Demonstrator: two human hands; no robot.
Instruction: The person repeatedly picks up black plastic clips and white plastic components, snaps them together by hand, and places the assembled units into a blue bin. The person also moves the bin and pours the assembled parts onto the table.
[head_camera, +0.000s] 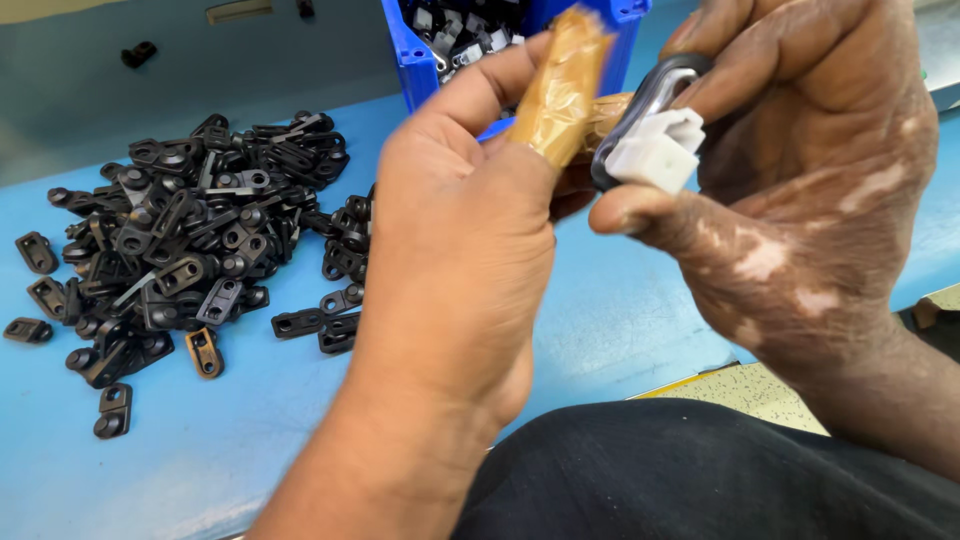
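Note:
My right hand (800, 170) grips a small assembly: a white plastic block (658, 150) joined to a dark, shiny metal clip (648, 95), pinched between thumb and fingers. My left hand (460, 240) is raised close in front of it, its fingers wrapped in tan tape (562, 85) and touching the clip's left side. Both hands hover above the blue bench (620, 310). What the left fingertips hold is hidden behind the hand.
A heap of several small black plastic brackets (190, 240) lies on the bench at left, with strays near the front. A blue bin (420, 60) with black and white parts stands at the back. My dark trouser leg (700, 470) fills the bottom right.

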